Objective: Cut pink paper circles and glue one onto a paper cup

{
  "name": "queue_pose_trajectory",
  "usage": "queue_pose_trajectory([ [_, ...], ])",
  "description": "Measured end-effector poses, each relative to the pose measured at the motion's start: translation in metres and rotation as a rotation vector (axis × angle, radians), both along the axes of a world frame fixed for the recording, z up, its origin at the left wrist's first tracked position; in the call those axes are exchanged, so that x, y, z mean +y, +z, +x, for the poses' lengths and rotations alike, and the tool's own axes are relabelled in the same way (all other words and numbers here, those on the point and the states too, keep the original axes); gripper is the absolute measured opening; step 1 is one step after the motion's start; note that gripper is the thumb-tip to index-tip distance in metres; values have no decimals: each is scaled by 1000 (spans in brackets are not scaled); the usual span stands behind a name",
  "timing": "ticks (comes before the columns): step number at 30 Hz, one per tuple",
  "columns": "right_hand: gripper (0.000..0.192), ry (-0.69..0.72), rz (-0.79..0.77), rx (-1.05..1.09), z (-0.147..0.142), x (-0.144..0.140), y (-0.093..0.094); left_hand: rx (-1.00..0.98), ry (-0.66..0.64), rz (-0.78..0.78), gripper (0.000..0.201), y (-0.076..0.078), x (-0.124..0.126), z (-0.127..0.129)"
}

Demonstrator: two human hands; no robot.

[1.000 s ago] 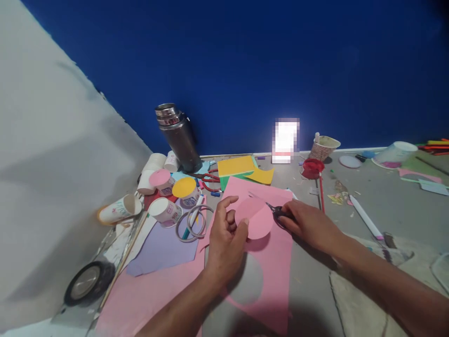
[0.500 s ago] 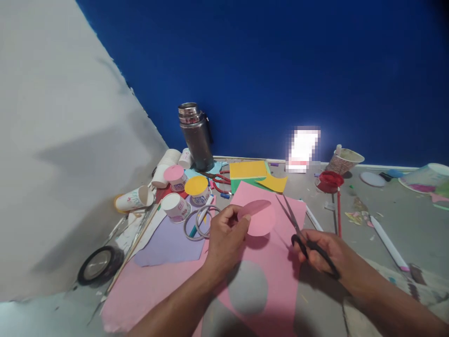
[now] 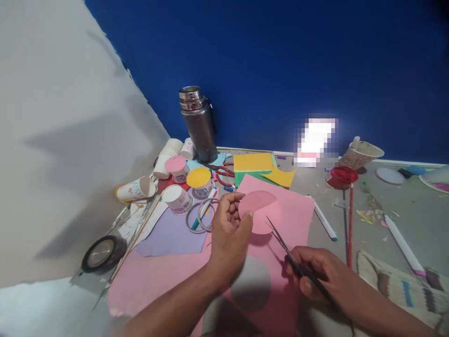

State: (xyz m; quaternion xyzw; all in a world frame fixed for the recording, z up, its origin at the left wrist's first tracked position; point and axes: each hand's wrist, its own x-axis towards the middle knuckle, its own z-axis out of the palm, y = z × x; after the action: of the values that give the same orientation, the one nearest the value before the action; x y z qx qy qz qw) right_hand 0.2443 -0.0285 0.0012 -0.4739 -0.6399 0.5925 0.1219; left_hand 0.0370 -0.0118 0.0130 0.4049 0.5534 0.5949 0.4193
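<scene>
Between the thumb and fingers of my left hand (image 3: 229, 229) is a pink paper circle (image 3: 261, 217), held above the sheet. My right hand (image 3: 317, 276) grips black-handled scissors (image 3: 286, 245), whose nearly closed blades point up and left, tips by the circle's lower right edge; whether they touch it I cannot tell. Under both hands lies pink paper (image 3: 294, 206) with a round hole through which grey table shows. Left of my left hand, two grey rings (image 3: 192, 220) lie over a marker. Paper cups stand behind them, one topped with a yellow disc (image 3: 198, 178), another with a pink disc (image 3: 175, 164).
A steel flask (image 3: 199, 128) stands against the blue wall. Yellow and green paper (image 3: 254, 164) lies beside red-handled pliers (image 3: 224, 172). At right are a red paper flower (image 3: 343, 177), markers (image 3: 403, 245) and a cloth (image 3: 396, 281). Black tape (image 3: 101, 252) sits at left.
My right hand has turned the scissors leftward, their blades closing and their tips nearing the circle. My left hand keeps hold of the circle, tilted slightly differently. The camera view has shifted a little.
</scene>
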Motion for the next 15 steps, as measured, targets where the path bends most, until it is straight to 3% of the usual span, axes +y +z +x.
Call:
queue_pose_trajectory([
  [3, 70, 9, -77, 52, -4, 0, -3, -14, -30, 4, 25, -2, -3, 3],
  [9, 67, -27, -89, 85, -2, 0, -10, -81, -51, 21, 24, -1, -6, 4],
  [15, 63, -50, -127, 84, -4, 0, -6, -126, -62, 16, 23, 0, -3, 4],
])
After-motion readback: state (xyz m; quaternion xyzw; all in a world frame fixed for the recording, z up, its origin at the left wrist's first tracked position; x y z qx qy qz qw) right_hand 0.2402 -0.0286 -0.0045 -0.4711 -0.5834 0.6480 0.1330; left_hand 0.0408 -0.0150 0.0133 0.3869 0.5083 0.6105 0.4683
